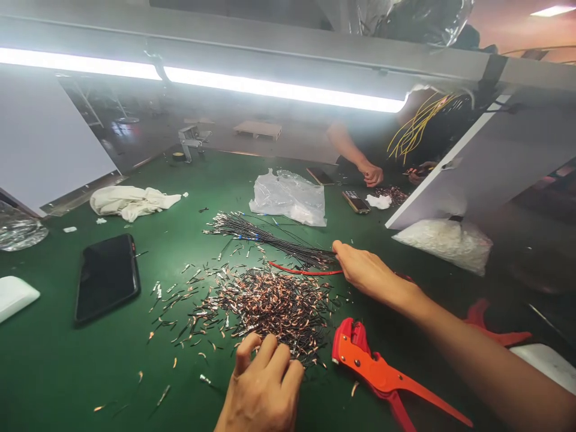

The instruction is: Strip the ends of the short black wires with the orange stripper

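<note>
Left hand [261, 390]: fingers curled, pinching at near edge of cut wire pieces [270, 303] — mid-bench [54, 366].
Right hand [366, 270]: gripping wire bundle [270, 237] by its near end.
Handling: likely light, springy, slippery — best held at bundle's end.
Beside: orange cutter [382, 375].

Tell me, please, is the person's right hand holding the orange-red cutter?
No: the orange-red cutter lies untouched on the green mat, while the right hand reaches to the black wire bundle.

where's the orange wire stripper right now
In the head view the orange wire stripper lies on the green table, lower right, beside the pile of wire scraps and under the right forearm.
</note>
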`<state>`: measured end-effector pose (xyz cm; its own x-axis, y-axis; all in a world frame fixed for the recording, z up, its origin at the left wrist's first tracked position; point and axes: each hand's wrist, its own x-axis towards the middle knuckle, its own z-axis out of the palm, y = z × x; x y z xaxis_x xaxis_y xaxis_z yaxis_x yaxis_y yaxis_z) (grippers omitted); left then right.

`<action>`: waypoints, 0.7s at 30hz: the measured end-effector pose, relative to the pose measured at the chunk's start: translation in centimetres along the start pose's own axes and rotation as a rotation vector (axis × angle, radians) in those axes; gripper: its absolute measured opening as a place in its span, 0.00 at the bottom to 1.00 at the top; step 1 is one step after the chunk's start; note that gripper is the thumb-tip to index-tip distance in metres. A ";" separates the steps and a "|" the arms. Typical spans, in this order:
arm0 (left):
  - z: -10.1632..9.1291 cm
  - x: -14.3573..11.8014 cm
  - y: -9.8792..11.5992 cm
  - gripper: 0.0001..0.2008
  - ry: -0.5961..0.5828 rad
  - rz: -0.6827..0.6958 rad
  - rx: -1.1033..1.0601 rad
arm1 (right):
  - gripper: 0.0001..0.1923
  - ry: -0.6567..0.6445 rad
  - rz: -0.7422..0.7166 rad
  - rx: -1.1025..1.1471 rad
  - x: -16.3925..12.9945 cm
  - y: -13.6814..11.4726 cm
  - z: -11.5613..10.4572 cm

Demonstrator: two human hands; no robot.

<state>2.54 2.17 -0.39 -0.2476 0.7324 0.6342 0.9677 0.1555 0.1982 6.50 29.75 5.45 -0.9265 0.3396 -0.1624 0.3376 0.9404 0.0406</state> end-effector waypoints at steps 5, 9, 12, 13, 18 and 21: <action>-0.1 0.0 0.2 0.15 0.009 -0.034 -0.010 | 0.15 0.111 0.019 -0.004 0.5 -0.6 -0.3; -0.8 0.3 0.2 0.14 -0.003 -0.074 -0.020 | 0.15 0.259 0.012 0.013 0.6 -0.9 -0.8; -1.4 0.6 -0.2 0.11 0.007 -0.087 -0.038 | 0.12 0.340 -0.060 0.087 -0.9 -2.9 -1.5; -1.5 0.7 -0.3 0.11 0.012 -0.085 -0.045 | 0.12 0.341 -0.111 0.128 -1.9 -4.0 -1.7; -1.7 0.6 -0.8 0.10 -0.010 -0.058 -0.034 | 0.10 0.152 -0.451 0.639 -7.8 -8.8 -1.4; -1.6 0.4 -0.6 0.11 -0.030 -0.051 -0.054 | 0.12 0.159 -0.437 0.686 -9.6 -9.6 -0.3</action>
<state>1.75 1.30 0.91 -0.2940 0.7440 0.6001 0.9499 0.1575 0.2701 12.11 17.50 6.91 -0.9929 -0.0074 0.1190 -0.0793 0.7861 -0.6130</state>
